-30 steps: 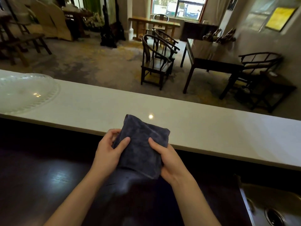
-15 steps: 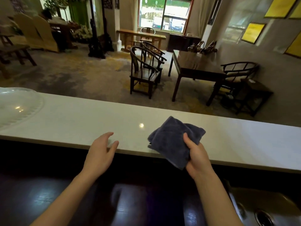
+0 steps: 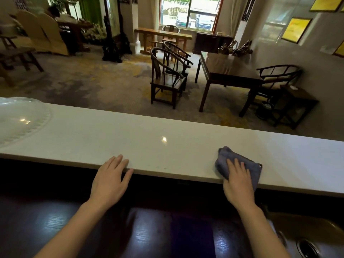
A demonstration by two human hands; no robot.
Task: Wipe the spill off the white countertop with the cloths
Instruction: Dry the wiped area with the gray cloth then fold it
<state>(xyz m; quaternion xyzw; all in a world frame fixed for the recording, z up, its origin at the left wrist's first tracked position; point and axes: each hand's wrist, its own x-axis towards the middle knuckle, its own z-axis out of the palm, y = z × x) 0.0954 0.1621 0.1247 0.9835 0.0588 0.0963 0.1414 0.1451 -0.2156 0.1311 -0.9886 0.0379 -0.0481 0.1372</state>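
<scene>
A folded dark blue-grey cloth [image 3: 249, 166] lies flat on the white countertop [image 3: 167, 146], near its front edge on the right. My right hand [image 3: 238, 180] presses down on the cloth with its fingers spread over it. My left hand [image 3: 109, 178] rests empty on the counter's front edge further left, fingers apart. A few faint specks show on the counter near the front edge between my hands. No second cloth is in view.
A clear glass dish [image 3: 20, 120] sits on the counter at far left. Below the counter runs a dark glossy worktop [image 3: 149, 235], with a metal sink [image 3: 307, 246] at bottom right. Beyond the counter are dark wooden chairs [image 3: 167, 79] and a table [image 3: 229, 71].
My left hand let go of the cloth and settled on the counter edge. My right hand carried the cloth to the right and laid it flat on the countertop.
</scene>
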